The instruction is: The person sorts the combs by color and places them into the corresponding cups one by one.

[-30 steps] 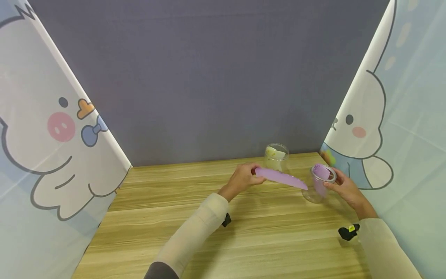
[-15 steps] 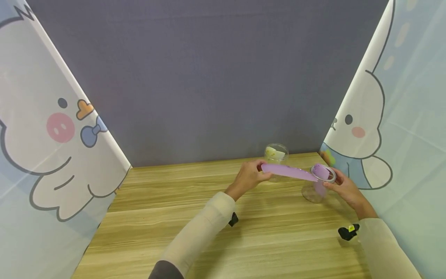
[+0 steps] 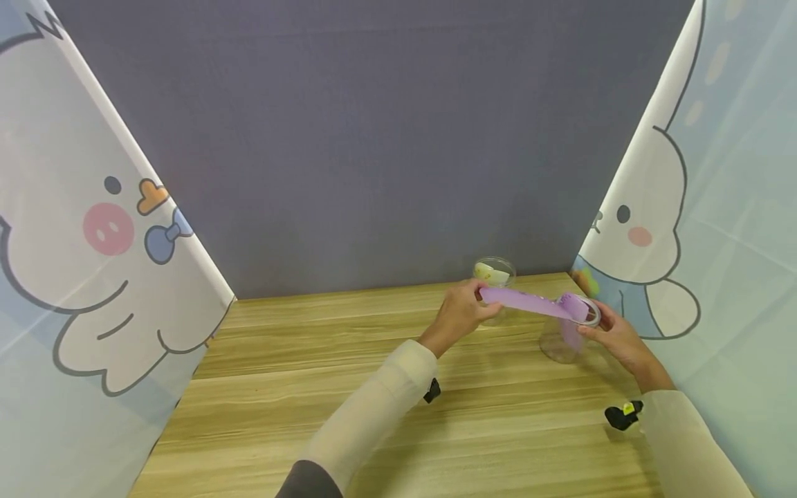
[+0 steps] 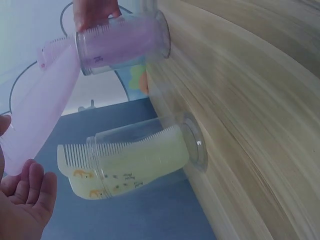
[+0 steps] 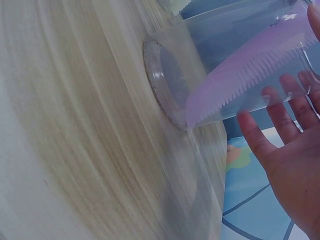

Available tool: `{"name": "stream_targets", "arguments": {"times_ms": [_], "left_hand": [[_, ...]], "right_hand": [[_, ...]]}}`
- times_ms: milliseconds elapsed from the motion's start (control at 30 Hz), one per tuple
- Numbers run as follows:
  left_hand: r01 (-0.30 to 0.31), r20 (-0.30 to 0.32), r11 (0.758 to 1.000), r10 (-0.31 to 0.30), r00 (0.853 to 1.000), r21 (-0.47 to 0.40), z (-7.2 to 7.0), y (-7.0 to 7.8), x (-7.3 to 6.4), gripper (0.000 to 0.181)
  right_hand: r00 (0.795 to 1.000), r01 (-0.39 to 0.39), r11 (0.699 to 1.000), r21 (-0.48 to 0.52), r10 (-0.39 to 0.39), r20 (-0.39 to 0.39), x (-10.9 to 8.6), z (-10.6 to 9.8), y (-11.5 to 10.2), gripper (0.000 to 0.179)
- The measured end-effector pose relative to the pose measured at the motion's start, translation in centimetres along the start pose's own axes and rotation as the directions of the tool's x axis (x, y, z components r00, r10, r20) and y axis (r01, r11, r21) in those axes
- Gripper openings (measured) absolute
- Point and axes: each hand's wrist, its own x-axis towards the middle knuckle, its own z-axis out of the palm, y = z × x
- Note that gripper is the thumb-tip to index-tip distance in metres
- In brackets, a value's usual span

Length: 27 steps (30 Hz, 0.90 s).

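In the head view my left hand (image 3: 463, 309) pinches one end of a purple comb (image 3: 519, 301). The comb's other end is at the mouth of a clear jar (image 4: 112, 45), on the right of the table. A second purple comb (image 5: 250, 70) leans inside this jar, its top sticking out past the rim. My right hand (image 3: 623, 342) holds the jar near its rim, thumb on one side and fingers on the other. Behind, a second clear jar (image 4: 187, 145) stands with pale yellow comb (image 4: 135, 167) contents, partly hidden by my left hand in the head view.
The wooden table (image 3: 299, 387) ends at a dark grey backdrop (image 3: 373, 152). Cartoon-printed sheets (image 3: 735, 228) close in the left and right sides. The right one is close to my right hand.
My left hand has moved right and slightly farther from me, bringing the held comb's free end to the jar's mouth. My right hand and both jars have stayed in place.
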Motion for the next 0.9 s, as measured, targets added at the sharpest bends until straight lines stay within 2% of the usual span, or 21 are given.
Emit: {"name": "stream_targets", "arguments": {"times_ms": [233,467,633,767,900], "left_hand": [[0.006,-0.012,0.999,-0.006,1.0,0.047,0.9,1.7,0.6,0.041],[0.032,-0.027,0.999,-0.032,0.999,0.01,1.7,4.0,1.5,0.052],[0.041,-0.044,0.999,-0.04,0.998,0.025,2.4,5.3,2.0,0.054],[0.055,-0.029,0.998,-0.056,0.998,-0.007,2.8,6.0,2.2,0.053],[0.065,0.001,0.995,-0.065,0.998,-0.078,3.0,6.5,2.4,0.05]], "right_hand": [[1.0,-0.03,0.999,-0.043,0.03,0.0,0.0,-0.2,-0.1,0.064],[0.997,-0.072,0.995,-0.073,0.073,0.01,0.1,-0.3,-0.2,0.077],[0.997,-0.078,0.994,-0.08,0.079,0.015,0.1,-0.2,-0.2,0.079],[0.997,-0.079,0.993,-0.09,0.08,0.019,0.1,-0.2,-0.1,0.08],[0.997,-0.078,0.993,-0.09,0.08,0.019,0.0,-0.2,0.1,0.08]]}}
